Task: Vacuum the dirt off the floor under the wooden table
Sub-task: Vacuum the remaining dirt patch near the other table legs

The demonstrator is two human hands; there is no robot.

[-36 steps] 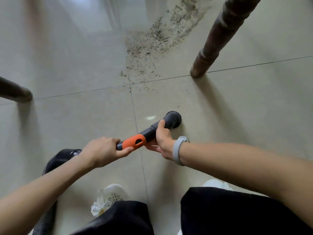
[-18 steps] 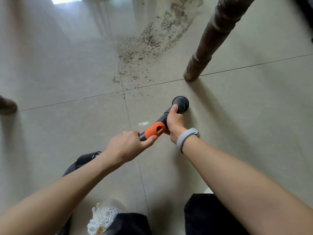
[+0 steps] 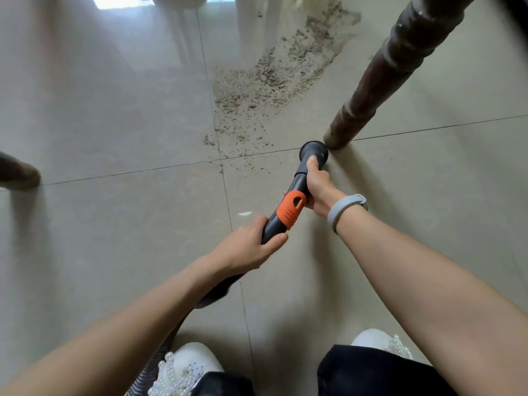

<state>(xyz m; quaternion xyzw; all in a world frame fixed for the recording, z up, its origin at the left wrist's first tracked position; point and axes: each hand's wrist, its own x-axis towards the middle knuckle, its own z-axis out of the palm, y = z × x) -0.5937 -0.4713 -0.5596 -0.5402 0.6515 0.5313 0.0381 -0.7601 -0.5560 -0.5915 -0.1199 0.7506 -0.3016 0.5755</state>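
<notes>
Head view: looks down on 2 bare arms working a vacuum wand (image 3: 297, 192) over a pale tiled floor (image 3: 114, 110).
Right hand: the right hand (image 3: 315, 184) is wrapped round the black tube just behind the nozzle (image 3: 313, 150), thumb laid along the top; this forward hold likely steers the mouth.
Left hand: the left hand (image 3: 248, 247) clasps the tube below the orange collar (image 3: 291, 210), thumb and fingers curled round it; judged as the rear hold that pushes and sets the angle.
Nozzle position: mouth down at the floor, just beside the foot of the wooden table leg (image 3: 380, 81), on the tile joint at the near fringe of the mess.
Dirt: the dirt (image 3: 271, 78) lies in a broad streak beyond the nozzle, thickest to the upper right and thinning to loose specks near the joint; almost all of it is not yet reached.
Likely reason for stance: arms stretched forward to get the wand in under the table from outside it.
Second leg: another table leg (image 3: 17, 172) shows at the left edge, cut off.
Hidden: the table top is out of frame; the hose (image 3: 217, 290) runs under the left forearm and its far end is unseen.
Hard to tell: whether the nozzle rim touches the leg, or whether suction is on.
Lower edge: white shoes (image 3: 188, 367) and dark trousers, partly cropped.
Wrist: a grey band (image 3: 343, 208) on the right wrist.
</notes>
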